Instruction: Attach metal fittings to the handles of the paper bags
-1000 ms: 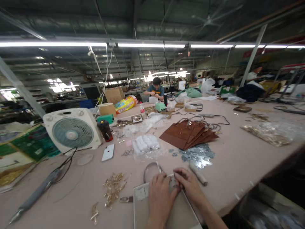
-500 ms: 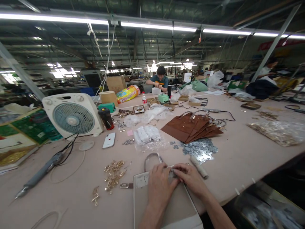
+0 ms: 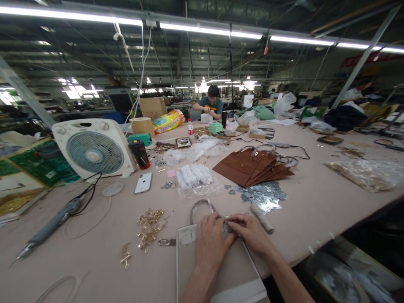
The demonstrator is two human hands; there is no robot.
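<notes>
A flat beige handbag (image 3: 232, 273) with pale edges lies in front of me. Its curved handle (image 3: 202, 202) sticks out past the far edge, and a brown strap with a metal fitting (image 3: 166, 242) juts out on the left. My left hand (image 3: 210, 242) rests across the bag, its fingers bent over the top edge. Close beside it, my right hand (image 3: 248, 231) is closed in a pinch at the same edge. Between the two hands shows a small grey metal plate (image 3: 226, 227), partly covered by the fingers.
Gold screw-like fittings (image 3: 150, 227) lie left of the bag. Beyond are silver metal plates (image 3: 263, 195), a grey roll (image 3: 262, 219), brown bag pieces (image 3: 243, 168) and a plastic packet (image 3: 195, 179). An electric screwdriver (image 3: 49, 229), phone (image 3: 143, 183) and fan (image 3: 94, 149) are left. A person (image 3: 211, 104) sits opposite.
The view has shifted slightly. Both hands stay at the bag's top edge, with small finger movements around the metal plate.
</notes>
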